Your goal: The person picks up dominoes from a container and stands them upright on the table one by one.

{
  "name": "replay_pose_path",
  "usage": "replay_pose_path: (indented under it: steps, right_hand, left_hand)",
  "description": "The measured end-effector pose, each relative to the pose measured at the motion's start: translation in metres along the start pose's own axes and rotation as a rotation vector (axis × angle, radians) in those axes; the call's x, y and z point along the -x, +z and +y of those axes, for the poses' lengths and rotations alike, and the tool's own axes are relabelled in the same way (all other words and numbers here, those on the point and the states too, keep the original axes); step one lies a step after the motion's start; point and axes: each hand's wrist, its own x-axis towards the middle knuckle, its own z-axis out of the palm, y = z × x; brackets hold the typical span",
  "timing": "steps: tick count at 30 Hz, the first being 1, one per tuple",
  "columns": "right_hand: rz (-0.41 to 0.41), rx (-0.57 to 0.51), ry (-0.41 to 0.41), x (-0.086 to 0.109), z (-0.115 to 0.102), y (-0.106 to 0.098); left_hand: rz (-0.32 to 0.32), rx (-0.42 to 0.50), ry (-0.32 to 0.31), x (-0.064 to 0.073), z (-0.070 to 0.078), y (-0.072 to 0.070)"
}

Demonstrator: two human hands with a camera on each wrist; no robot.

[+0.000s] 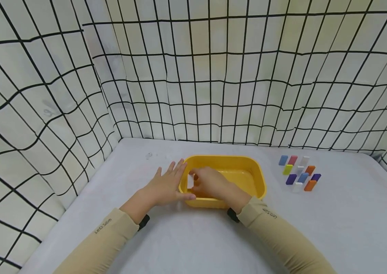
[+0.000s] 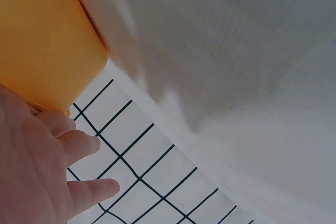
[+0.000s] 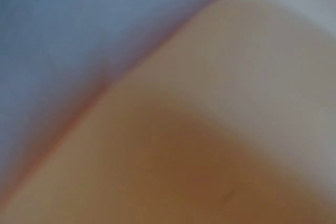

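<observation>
A yellow plastic tray stands on the white-covered table. My left hand rests with spread, straight fingers at its left rim, the thumb along the near left corner. In the left wrist view, fingers of that hand reach past the tray's wall. Inside the tray, at its left end, my right hand pinches a small white block between thumb and curled fingers; the hand covers part of it. The right wrist view holds only the tray's blurred wall.
To the right of the tray, several small blocks in blue, pink, white, yellow-green, purple and orange stand in slanted rows on the table. Black netting over white sheeting encloses the back and sides.
</observation>
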Motion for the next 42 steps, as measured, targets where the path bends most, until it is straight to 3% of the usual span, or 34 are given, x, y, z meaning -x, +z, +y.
replay_pose_path:
  steps: [7,13,24,28,42]
  right_hand:
    - [0.018,-0.091,0.007,0.000,0.001,-0.002]
    - [-0.016,-0.123,-0.012,0.001,0.001,-0.002]
    - [-0.041,-0.232,0.054,0.002,0.003,-0.005]
    - [-0.021,-0.260,0.074,0.002,0.003,-0.007]
    - [0.152,-0.268,0.009,0.012,0.007,-0.021]
  left_hand:
    - [-0.003,-0.002,-0.002,-0.001,0.001,0.000]
    - [-0.003,-0.006,-0.003,0.000,0.001,-0.001]
    - [-0.004,0.008,-0.008,-0.001,0.000,0.000]
    - [-0.002,0.012,-0.006,-0.001,-0.001,0.001]
    - [-0.009,-0.005,-0.011,-0.002,-0.001,0.002]
